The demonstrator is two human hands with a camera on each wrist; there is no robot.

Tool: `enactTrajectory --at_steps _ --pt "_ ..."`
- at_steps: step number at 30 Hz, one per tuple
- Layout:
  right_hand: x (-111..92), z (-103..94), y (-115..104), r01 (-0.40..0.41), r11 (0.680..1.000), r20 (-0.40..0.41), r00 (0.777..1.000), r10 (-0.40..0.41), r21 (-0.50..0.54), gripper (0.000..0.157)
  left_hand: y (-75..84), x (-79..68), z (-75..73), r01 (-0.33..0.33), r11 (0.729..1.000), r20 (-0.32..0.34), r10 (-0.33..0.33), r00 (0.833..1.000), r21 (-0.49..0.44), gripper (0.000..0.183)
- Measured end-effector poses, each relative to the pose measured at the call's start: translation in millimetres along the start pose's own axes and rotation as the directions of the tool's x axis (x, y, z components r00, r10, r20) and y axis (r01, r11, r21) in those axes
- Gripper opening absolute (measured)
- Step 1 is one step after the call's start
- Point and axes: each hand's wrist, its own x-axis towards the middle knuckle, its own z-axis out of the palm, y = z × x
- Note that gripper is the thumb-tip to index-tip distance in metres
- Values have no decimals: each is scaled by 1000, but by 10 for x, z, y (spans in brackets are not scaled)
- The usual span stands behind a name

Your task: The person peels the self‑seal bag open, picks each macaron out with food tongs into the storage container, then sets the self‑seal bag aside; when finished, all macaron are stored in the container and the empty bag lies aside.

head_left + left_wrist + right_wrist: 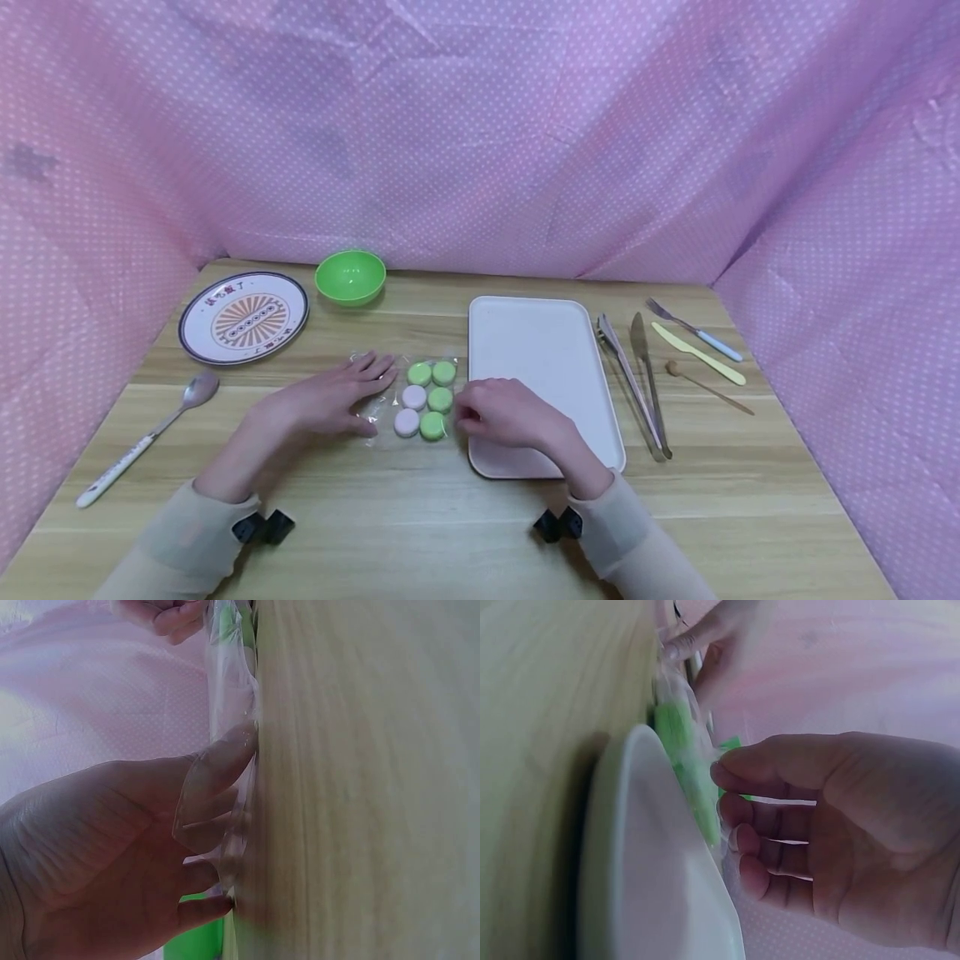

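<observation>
A clear plastic bag (388, 408) lies in mid-table with several green macarons (440, 400) and two pale lilac ones (413, 397) inside. My left hand (337, 398) rests with spread fingers on the bag's left part; in the left wrist view, clear film (196, 787) covers some of its fingers (217, 761). At the bag's right edge, my right hand (504, 410) pinches the film with curled fingers, its thumb (754, 761) near the index fingertip. The white tray (536, 350) lies partly under that hand, its rim close to the macarons.
On the left are a patterned plate (250, 318), a green bowl (350, 277) and a spoon (150, 437). Right of the tray lie tongs (630, 379), a metal knife (649, 379), a fork (693, 329), a yellow knife (697, 353) and a small wooden spoon (708, 387). Pink curtains surround the table.
</observation>
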Motion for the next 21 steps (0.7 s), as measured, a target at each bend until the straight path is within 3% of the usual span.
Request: enactTrajectory --at_steps 21 --pt "-38 -63 66 -24 999 71 997 22 32 18 4 10 4 -5 1000 -7 5 1000 0 85"
